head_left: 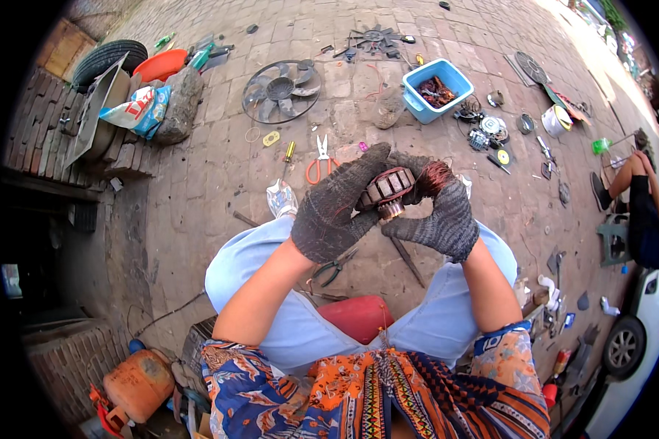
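Note:
Both my hands wear dark grey knitted gloves and meet above the ground between my knees. My left hand is closed around a motor armature, a slotted metal core with a copper commutator at its lower end. A tangle of reddish copper wire is gripped in my right hand, close beside the armature. My right thumb points toward the commutator; whether it touches is unclear. Some right fingers are hidden behind the wire. Just beyond my hands lie red-handled cutters and a yellow-handled screwdriver.
A blue tub holds copper wire scraps. Near it lie motor parts and a white bucket. A fan rests farther off. Pliers and a metal bar lie below my hands. Another person sits at the right.

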A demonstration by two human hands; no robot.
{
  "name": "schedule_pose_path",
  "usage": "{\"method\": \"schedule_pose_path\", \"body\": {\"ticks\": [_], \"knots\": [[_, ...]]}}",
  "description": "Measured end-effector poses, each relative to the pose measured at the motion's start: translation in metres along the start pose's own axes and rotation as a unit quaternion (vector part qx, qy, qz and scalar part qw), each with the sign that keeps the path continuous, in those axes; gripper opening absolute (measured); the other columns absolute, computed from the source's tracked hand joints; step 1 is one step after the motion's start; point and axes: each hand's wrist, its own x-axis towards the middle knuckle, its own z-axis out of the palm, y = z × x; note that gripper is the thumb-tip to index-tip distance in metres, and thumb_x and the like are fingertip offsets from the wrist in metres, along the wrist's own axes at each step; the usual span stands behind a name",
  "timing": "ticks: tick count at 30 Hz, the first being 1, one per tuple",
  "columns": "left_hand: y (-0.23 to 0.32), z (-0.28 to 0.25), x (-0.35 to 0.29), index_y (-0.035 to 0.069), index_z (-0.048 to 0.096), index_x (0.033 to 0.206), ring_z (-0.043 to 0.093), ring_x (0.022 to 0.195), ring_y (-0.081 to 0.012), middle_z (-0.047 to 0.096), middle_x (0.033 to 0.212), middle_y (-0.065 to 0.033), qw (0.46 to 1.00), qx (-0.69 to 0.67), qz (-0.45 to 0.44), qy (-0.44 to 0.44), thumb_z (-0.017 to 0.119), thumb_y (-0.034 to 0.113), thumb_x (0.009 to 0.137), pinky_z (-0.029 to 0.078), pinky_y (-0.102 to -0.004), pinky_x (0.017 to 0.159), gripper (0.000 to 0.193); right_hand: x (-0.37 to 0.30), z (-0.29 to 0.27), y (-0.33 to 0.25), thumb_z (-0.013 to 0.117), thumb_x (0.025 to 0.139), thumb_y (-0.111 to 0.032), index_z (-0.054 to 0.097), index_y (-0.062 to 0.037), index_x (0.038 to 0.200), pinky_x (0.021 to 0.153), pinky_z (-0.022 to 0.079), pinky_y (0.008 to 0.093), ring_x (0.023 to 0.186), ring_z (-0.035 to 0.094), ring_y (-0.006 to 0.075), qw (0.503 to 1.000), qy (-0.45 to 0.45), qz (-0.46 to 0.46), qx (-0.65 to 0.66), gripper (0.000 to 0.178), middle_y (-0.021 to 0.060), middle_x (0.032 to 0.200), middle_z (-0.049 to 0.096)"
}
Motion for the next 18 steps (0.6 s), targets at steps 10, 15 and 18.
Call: {"method": "schedule_pose_path", "body": {"ticks": [10, 15, 18], "knots": [[-0.0073, -0.0032, -0.0034, 0.006, 0.041, 0.130, 0.054, 0.109, -0.0275, 0.052, 0.122, -0.0154, 0.996, 0.070, 0.046, -0.009, 0.073, 0.008, 0.067, 0.044, -0.0362, 0.090, 0.071, -0.0015, 0.0001, 0.0014, 0.084, 0.057, -0.034, 0.048, -0.0038, 0.122, 0.088, 0.044, 0.0314, 0.097, 0.057, 0.0166, 1.000, -0.024, 0.007, -0.005, 0.080, 0.0079, 0.107, 0.059], [-0.0015, -0.0019, -0.0017, 0.004, 0.046, 0.124, 0.058, 0.102, -0.0257, 0.057, 0.115, -0.0126, 0.999, 0.010, 0.038, 0.023, 0.070, 0.004, 0.069, 0.048, -0.0333, 0.085, 0.061, -0.0004, -0.0017, -0.0044, 0.084, 0.058, -0.031, 0.048, -0.0034, 0.122, 0.088, 0.045, 0.0312, 0.099, 0.056, 0.0170, 1.000, -0.016, 0.011, 0.012, 0.078, 0.0093, 0.109, 0.058], [-0.0029, -0.0009, -0.0026, 0.004, 0.047, 0.124, 0.058, 0.103, -0.0246, 0.057, 0.116, -0.0127, 0.999, 0.013, 0.042, 0.027, 0.071, 0.005, 0.068, 0.048, -0.0331, 0.086, 0.061, 0.0003, -0.0018, -0.0056, 0.084, 0.058, -0.029, 0.048, -0.0026, 0.122, 0.088, 0.045, 0.0311, 0.099, 0.056, 0.0180, 0.999, -0.009, 0.007, 0.047, 0.078, 0.0102, 0.110, 0.057]]}}
